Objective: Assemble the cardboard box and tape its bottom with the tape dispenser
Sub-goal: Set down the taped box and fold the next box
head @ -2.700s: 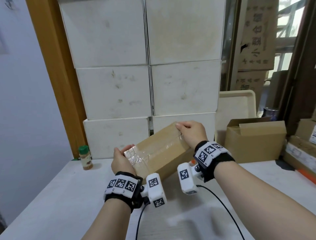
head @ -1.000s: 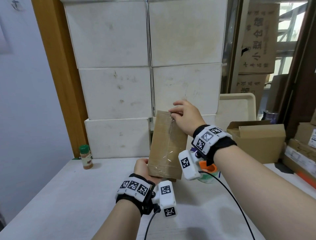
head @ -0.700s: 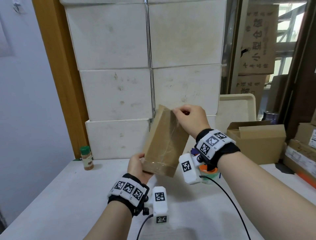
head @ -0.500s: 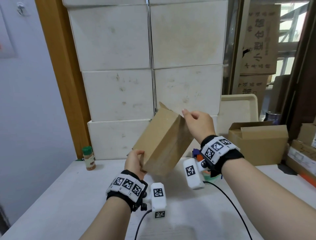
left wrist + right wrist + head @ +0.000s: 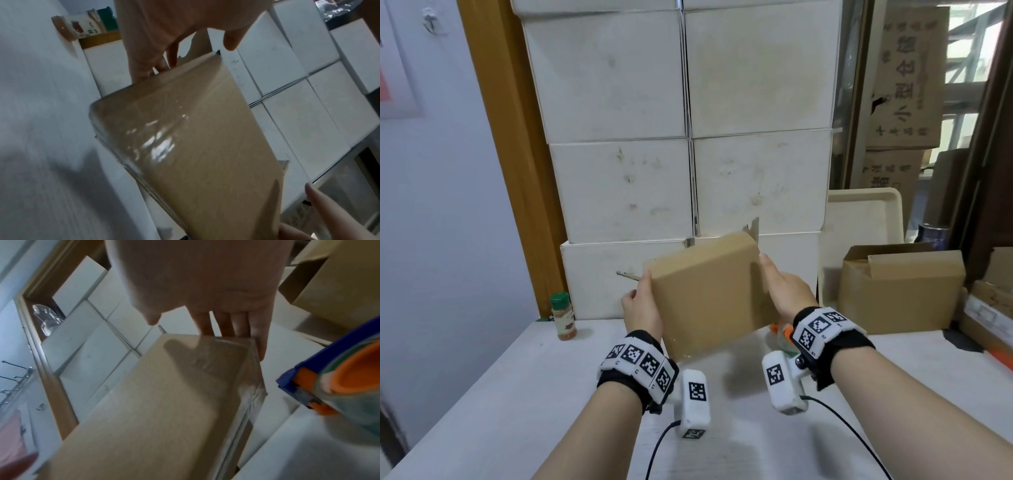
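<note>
The cardboard box point(image 5: 709, 291) is held in the air above the white surface point(image 5: 482, 404), tilted, between both hands. The left hand point(image 5: 642, 306) is on the left end of the box: its thumb lies on the near face and its fingers point(image 5: 172, 53) reach over the far edge, so it grips that end. The right hand point(image 5: 782, 287) is against the right end, with its fingers point(image 5: 228, 324) straight and pressed together along the edge and the thumb apart from them. In the left wrist view the lower face of the box shines with clear tape point(image 5: 156, 142), which wraps around the corners. One loose flap point(image 5: 753, 228) stands up at the top right corner.

The tape dispenser point(image 5: 337, 378), blue and orange with a roll of clear tape, lies on the surface just behind the right wrist, mostly hidden in the head view. A small spice jar point(image 5: 563, 317) with a green cap stands at the left, near the stacked white boxes point(image 5: 619, 188). Another open brown box point(image 5: 900, 291) stands at the right, beside a leaning cream tray point(image 5: 866, 219).
</note>
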Action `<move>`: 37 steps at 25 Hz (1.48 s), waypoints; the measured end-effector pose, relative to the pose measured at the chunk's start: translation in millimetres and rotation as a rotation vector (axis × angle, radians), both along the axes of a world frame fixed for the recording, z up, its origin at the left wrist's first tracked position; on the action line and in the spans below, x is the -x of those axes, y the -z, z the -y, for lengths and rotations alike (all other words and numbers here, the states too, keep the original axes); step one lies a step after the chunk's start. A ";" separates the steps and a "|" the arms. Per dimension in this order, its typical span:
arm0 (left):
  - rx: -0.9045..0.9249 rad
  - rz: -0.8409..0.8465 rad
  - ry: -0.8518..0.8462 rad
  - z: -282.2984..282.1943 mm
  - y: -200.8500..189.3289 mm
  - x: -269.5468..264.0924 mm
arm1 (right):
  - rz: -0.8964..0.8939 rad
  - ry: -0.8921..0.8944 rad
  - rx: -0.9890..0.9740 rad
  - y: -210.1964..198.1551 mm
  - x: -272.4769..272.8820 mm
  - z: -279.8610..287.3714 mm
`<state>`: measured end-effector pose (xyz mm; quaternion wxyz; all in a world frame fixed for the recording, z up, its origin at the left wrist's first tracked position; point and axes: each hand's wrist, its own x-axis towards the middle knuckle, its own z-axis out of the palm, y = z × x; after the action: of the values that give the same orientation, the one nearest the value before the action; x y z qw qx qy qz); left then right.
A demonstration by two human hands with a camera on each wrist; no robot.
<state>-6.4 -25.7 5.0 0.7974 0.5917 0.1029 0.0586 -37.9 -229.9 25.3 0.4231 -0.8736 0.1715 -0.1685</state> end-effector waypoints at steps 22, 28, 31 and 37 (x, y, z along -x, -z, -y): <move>-0.184 -0.115 -0.062 10.9 3.8 -2.8 | -0.234 0.161 -0.269 32.0 -3.5 -3.5; -0.207 -0.028 -0.105 14.4 -3.2 0.7 | -0.025 0.219 -0.431 23.7 -10.6 3.0; -0.212 -0.049 -0.095 14.9 -3.1 -0.4 | -0.019 0.187 -0.516 18.1 -14.1 3.0; -0.387 -0.074 -0.038 19.2 -6.5 -10.5 | -0.017 0.090 -0.641 11.5 -22.7 -3.9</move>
<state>4.2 -44.8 11.4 0.6632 0.7337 0.1300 0.0706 -15.3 -226.0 13.9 0.6673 -0.6888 0.2579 -0.1173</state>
